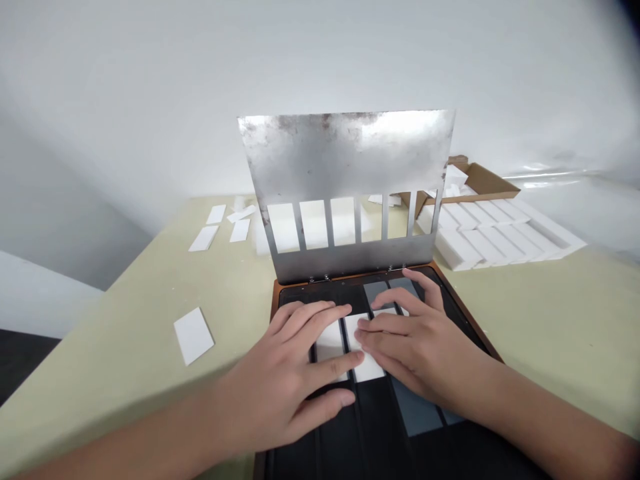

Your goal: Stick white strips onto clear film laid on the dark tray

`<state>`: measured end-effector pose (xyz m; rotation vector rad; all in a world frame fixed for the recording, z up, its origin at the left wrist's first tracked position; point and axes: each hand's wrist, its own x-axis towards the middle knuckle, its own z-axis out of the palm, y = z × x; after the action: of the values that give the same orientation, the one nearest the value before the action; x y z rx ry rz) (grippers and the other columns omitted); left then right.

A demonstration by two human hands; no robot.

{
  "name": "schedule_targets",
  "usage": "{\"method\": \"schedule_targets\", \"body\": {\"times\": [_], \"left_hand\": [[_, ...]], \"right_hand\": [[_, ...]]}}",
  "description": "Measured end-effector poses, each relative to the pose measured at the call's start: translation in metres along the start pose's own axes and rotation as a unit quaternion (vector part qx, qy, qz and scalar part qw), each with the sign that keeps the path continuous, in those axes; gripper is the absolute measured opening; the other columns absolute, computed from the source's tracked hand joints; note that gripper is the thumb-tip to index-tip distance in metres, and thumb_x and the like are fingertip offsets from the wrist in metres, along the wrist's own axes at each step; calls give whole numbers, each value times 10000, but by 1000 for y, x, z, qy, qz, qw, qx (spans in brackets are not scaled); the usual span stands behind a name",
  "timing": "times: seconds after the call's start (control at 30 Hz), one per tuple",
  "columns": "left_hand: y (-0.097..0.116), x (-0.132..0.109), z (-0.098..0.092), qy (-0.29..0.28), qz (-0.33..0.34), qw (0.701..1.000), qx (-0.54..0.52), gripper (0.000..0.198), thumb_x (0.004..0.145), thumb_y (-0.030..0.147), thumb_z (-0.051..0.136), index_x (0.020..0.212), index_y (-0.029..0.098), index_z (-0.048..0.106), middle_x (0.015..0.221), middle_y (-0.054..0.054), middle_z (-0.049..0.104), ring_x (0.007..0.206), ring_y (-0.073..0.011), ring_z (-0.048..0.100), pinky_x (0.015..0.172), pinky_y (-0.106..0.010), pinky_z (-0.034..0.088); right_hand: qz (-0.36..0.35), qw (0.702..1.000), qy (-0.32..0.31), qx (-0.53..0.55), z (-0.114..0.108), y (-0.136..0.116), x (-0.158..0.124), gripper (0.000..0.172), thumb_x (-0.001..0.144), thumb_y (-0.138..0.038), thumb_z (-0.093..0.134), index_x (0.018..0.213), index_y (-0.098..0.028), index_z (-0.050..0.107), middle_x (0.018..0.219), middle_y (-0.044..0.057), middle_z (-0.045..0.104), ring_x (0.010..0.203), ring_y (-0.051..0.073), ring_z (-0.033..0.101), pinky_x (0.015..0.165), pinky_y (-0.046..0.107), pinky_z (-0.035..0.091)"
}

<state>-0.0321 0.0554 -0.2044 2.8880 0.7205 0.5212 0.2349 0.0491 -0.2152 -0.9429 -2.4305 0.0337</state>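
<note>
My left hand [285, 377] lies flat on a white rectangular tile [327, 343], with its fingertips reaching towards the far end of the tile. My right hand [415, 340] rests on a second white tile [364, 353], fingertips meeting it from the right. Both tiles sit side by side in the slots of a black tray [340, 440] with a brown frame. Neither hand closes around anything. Grey strips [415, 407] lie in the tray under and beyond my right hand. A hinged steel plate [345, 160] with rectangular cut-outs stands upright at the tray's far edge.
Several loose white tiles [204, 238] lie on the pale green table [140, 293], and another [193, 336] lies left of the tray. Back right stand a slotted white foam block [500, 233] and an open cardboard box [480, 180]. The table's left edge drops away.
</note>
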Motion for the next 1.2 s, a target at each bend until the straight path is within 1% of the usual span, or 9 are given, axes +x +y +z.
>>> {"method": "schedule_targets", "body": {"times": [0.33, 0.47, 0.6, 0.73, 0.83, 0.9, 1.03, 1.13, 1.2], "left_hand": [[1, 0, 0, -3, 8, 1000, -1, 347, 1001, 305, 665, 1346, 275, 688, 1591, -178, 468, 1433, -419, 456, 1099, -615, 408], [1, 1, 2, -9, 14, 1000, -19, 322, 993, 290, 668, 1307, 224, 694, 1553, -192, 516, 1479, -415, 428, 1149, -626, 380], [1, 4, 0, -25, 23, 999, -26, 268, 997, 284, 665, 1253, 217, 707, 1539, -177, 549, 1503, -391, 426, 1196, -598, 333], [5, 13, -2, -16, 35, 999, -27, 167, 1039, 238, 593, 1161, 199, 702, 1297, -100, 721, 1315, -271, 615, 1173, -471, 348], [12, 26, -2, 3, 51, 999, -6, 156, 1051, 190, 544, 1026, 173, 697, 1052, -66, 762, 1090, -221, 683, 1057, -413, 410], [16, 35, -1, 4, 54, 998, 11, 187, 1041, 184, 539, 924, 173, 684, 909, -48, 738, 914, -197, 671, 947, -386, 445], [19, 47, 7, 28, 39, 998, 42, 249, 1025, 201, 532, 796, 174, 628, 734, -26, 631, 696, -171, 554, 775, -362, 437], [19, 47, 15, 53, 32, 997, 51, 216, 1014, 150, 528, 822, 156, 626, 806, -51, 652, 717, -180, 555, 745, -368, 416], [19, 44, 19, 61, 40, 996, 46, 150, 1000, 120, 553, 887, 144, 648, 874, -61, 685, 768, -191, 586, 769, -380, 421]], "right_hand": [[1, 1000, -15, 1, 1, 2, -3, 173, 995, -177, 646, 1088, -275, 755, 1027, -54, 812, 1115, 229, 612, 1257, 592, 106], [7, 999, -35, 14, -1, -2, -1, 149, 1010, -239, 642, 1098, -275, 757, 1006, -48, 808, 1061, 217, 611, 1257, 580, 125], [15, 997, -48, 58, -8, -8, 0, 121, 1004, -249, 648, 970, -264, 762, 905, -56, 800, 997, 200, 609, 1259, 558, 136], [33, 990, -48, 132, -34, -10, 6, 257, 1004, -240, 655, 750, -248, 695, 740, -73, 754, 958, 186, 616, 1257, 531, 137], [70, 984, -13, 162, -62, -5, 13, 276, 1041, -256, 605, 791, -260, 721, 804, -54, 768, 992, 194, 620, 1236, 514, 185], [81, 985, 1, 153, -70, 2, 13, 266, 1059, -261, 574, 870, -269, 761, 874, -32, 781, 1030, 208, 609, 1196, 508, 239], [94, 989, 11, 114, -50, 21, 0, 222, 1043, -264, 597, 934, -269, 791, 1066, -8, 787, 1095, 234, 581, 1132, 515, 288], [93, 989, 35, 110, -29, 31, -15, 196, 1031, -262, 614, 953, -284, 792, 1091, -22, 780, 1096, 230, 575, 1159, 521, 259], [82, 989, 37, 114, -24, 34, -22, 178, 1032, -257, 613, 992, -289, 783, 1048, -36, 783, 1081, 216, 574, 1190, 517, 222]]}}
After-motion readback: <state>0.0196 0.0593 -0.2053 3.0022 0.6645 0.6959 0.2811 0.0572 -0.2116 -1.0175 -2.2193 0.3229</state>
